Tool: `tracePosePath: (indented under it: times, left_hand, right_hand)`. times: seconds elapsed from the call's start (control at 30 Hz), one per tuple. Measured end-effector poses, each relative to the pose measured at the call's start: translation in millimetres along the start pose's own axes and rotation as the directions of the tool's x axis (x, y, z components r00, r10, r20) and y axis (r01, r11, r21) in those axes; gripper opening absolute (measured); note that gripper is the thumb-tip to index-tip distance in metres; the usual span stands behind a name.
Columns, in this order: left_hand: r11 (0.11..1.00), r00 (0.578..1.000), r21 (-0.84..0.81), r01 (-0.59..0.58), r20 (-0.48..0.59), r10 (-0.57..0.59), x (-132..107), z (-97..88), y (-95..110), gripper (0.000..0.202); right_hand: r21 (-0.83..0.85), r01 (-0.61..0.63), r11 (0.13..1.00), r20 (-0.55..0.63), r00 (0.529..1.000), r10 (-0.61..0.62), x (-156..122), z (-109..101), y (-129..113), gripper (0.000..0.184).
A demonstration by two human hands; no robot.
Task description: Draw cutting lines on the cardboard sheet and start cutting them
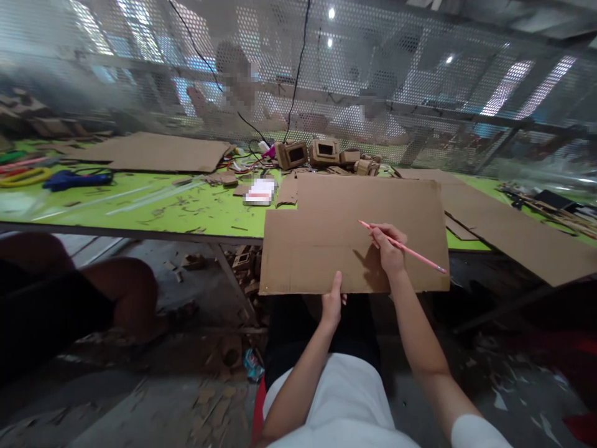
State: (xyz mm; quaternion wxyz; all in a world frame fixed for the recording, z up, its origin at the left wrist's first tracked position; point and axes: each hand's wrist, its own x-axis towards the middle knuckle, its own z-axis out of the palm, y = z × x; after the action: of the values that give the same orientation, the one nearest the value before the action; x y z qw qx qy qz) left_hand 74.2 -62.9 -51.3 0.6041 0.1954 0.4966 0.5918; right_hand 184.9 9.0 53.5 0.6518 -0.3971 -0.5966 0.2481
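Note:
A large sheet of brown cardboard (317, 236), with a notch at its upper left corner, lies partly on the green table and juts out over my lap. My left hand (333, 303) grips its near edge, thumb on top and fingers underneath. In my right hand (388, 244) is a pink pencil (420, 256), pinched between thumb and fingers. The pencil's tip points left over the cardboard, and its eraser end sticks out to the right. Whether the tip touches the surface, I cannot tell. Faint lines run across the sheet.
On the green table (186, 208) lie scraps, a blue glue gun (77, 179) and another cardboard sheet (158, 151). Small cardboard boxes (325, 151) stand at the back before a perforated screen (298, 74). A long cardboard piece (517, 227) overhangs at right. Someone's leg (125, 286) is at left.

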Motion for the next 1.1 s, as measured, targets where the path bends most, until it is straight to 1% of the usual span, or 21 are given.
tracePosePath:
  times: [0.13, 0.23, 0.4, 0.57, 0.7, 0.9, 0.97, 1.1]
  left_hand:
    - [1.000, 1.000, -0.005, -0.002, 0.000, 0.002, 0, 1.1, 1, 0.033]
    - [1.000, 1.000, -0.005, 0.005, -0.003, -0.005, 0, 1.9, 1, 0.033]
    - [0.999, 0.999, 0.006, 0.037, -0.011, -0.037, 0, 0.9, 0, 0.037]
    - [0.999, 0.999, 0.005, 0.049, -0.011, -0.049, -1, 1.0, 3, 0.037]
    - [0.999, 0.999, -0.004, 0.039, -0.005, -0.039, -2, 1.6, 4, 0.036]
    - [0.999, 0.999, -0.009, 0.033, 0.000, -0.033, -1, 1.1, 2, 0.035]
    - [0.999, 1.000, -0.009, 0.030, 0.003, -0.030, -1, 1.2, 3, 0.033]
    - [1.000, 1.000, -0.012, 0.019, 0.003, -0.019, -2, 1.8, 4, 0.031]
  right_hand:
    - [-0.029, 0.019, 0.999, -0.001, 1.000, -0.019, -3, 2, -13, 0.020]
    - [-0.037, 0.039, 0.999, 0.010, 0.999, -0.039, -5, 2, -17, 0.025]
    - [-0.033, 0.046, 0.998, -0.013, 0.999, -0.047, -5, -1, -8, 0.038]
    - [-0.032, 0.025, 0.999, -0.017, 1.000, -0.026, -4, -4, 4, 0.041]
    - [-0.046, 0.014, 0.999, -0.004, 1.000, -0.014, -4, -6, 7, 0.041]
    - [-0.075, 0.006, 0.997, -0.010, 1.000, -0.006, -5, -2, -4, 0.037]
    - [-0.088, 0.002, 0.996, -0.034, 0.999, -0.005, -5, 1, -9, 0.034]
    - [-0.104, 0.000, 0.995, -0.103, 0.995, -0.011, -7, 8, -16, 0.037]
